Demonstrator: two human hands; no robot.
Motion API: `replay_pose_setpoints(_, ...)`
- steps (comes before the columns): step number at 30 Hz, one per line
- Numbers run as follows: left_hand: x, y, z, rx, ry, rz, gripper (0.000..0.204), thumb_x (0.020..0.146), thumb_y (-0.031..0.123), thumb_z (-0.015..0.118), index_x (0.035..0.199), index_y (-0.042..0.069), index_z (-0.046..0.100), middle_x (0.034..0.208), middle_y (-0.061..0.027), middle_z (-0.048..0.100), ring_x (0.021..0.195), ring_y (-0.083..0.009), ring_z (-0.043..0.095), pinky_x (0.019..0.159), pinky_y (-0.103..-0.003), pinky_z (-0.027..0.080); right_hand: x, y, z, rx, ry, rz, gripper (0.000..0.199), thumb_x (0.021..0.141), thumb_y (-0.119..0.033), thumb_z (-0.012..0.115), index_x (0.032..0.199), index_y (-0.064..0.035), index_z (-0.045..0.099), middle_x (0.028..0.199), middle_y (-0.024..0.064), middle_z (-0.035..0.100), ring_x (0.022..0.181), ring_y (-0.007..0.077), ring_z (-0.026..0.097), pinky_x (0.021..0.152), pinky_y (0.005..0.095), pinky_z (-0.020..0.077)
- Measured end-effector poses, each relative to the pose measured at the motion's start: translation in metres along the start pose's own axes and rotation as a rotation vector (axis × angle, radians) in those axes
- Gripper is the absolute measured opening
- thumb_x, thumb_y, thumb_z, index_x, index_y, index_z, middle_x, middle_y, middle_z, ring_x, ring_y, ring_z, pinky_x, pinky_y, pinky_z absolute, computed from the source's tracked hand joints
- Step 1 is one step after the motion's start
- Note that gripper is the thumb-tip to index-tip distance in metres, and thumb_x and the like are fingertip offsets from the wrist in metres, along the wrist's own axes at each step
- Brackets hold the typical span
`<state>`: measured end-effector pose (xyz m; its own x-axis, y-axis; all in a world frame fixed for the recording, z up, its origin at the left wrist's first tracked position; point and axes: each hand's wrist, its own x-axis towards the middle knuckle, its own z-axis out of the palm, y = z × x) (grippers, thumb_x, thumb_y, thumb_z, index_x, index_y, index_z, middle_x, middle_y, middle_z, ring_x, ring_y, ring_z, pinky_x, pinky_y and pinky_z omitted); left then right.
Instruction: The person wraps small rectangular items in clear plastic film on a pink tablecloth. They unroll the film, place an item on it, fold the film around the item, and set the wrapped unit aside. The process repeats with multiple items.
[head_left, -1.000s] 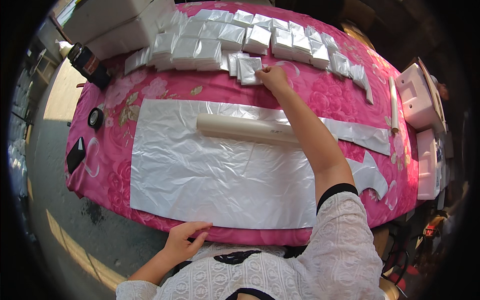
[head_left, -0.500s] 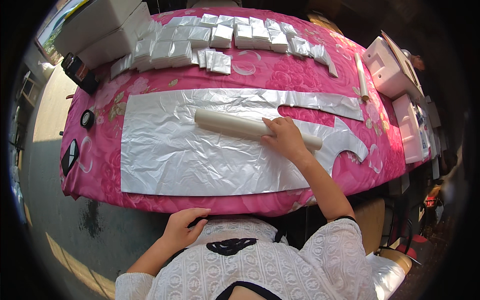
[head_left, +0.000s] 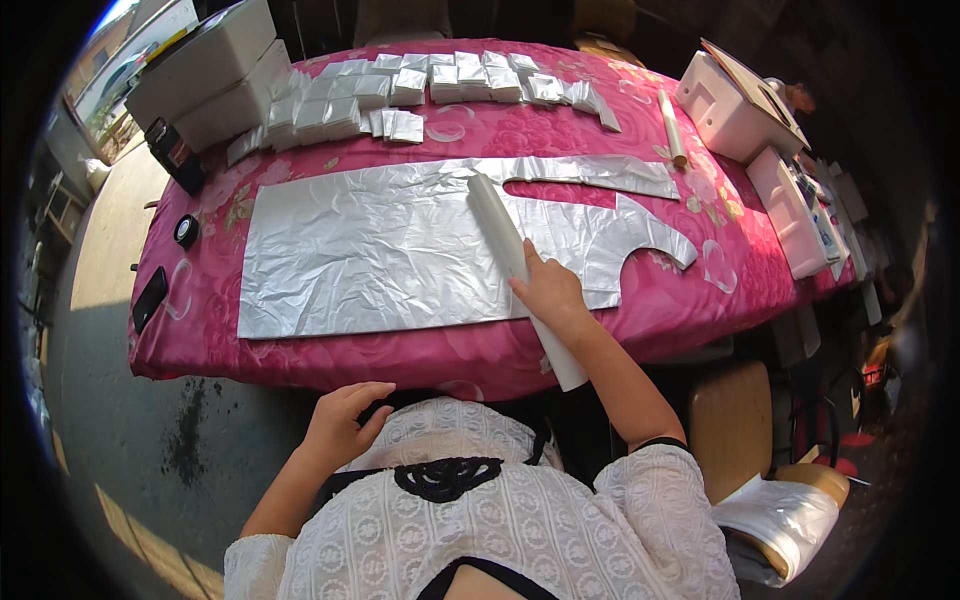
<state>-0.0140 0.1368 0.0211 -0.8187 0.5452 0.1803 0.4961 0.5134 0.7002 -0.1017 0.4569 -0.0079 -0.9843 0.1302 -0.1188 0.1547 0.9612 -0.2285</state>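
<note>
A thin, crinkled silvery-white plastic apron [head_left: 370,260] lies flat on the table, its cut-out neck and arm end towards the right. Slanting across it is a long pale tube [head_left: 503,232], with its far end over the sheet and its near end jutting past the table's front edge. My right hand [head_left: 552,295] grips this tube around its middle, thumb on the left side. Close to my lap, off the table's front edge, my left hand [head_left: 345,422] hovers with nothing in it, fingers loosely stretched and thumb apart.
Folded silvery packets [head_left: 340,110] stand in several stacks along the table's [head_left: 520,138] far side. Foam boxes [head_left: 725,110] stand at the right; white boxes [head_left: 205,80] and a black jar [head_left: 175,155] at the far left. Another tube [head_left: 672,130], a black tape roll [head_left: 186,231] and a phone [head_left: 150,298] also lie there.
My right hand has swung the tube from lying nearly sideways to a steep slant, its near end now past the table edge. My left hand stays near my lap; the view has shifted slightly.
</note>
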Motion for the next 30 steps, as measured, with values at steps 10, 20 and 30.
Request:
replay_pose_setpoints(10,0.012,-0.022,0.004,0.036,-0.025,-0.088,0.024,0.075,0.007,0.065,0.099,0.003,0.062,0.092,-0.0129,0.064,0.083,-0.0274,0.063,0.073,-0.033,0.049,0.001,0.268,-0.060,-0.191,0.295,0.687,0.071,0.076,-0.038,0.056,0.133,-0.0010,0.034,0.095,0.0243,0.062,0.088,0.0372,0.061,0.077,0.0454,0.0480)
replay_pose_setpoints(20,0.080,-0.040,0.005,0.088,-0.077,0.004,0.028,0.076,0.007,0.063,0.104,0.003,0.060,0.099,-0.0155,0.063,0.090,-0.0311,0.061,0.076,-0.036,0.049,0.009,0.124,-0.061,0.554,0.177,0.282,0.065,0.083,-0.031,0.058,0.138,-0.0096,0.031,0.096,0.0146,0.062,0.078,0.0166,0.060,0.073,0.0286,0.0471)
replay_pose_setpoints(30,0.106,-0.069,0.018,0.196,0.085,0.081,0.033,0.073,0.006,0.063,0.105,0.002,0.058,0.115,-0.0134,0.056,0.103,-0.0309,0.055,0.086,-0.038,0.045,0.047,-0.038,0.002,0.398,-0.029,-0.012,0.062,0.082,-0.038,0.058,0.126,0.0029,0.042,0.095,0.0209,0.060,0.086,0.0343,0.059,0.077,0.0408,0.0470)
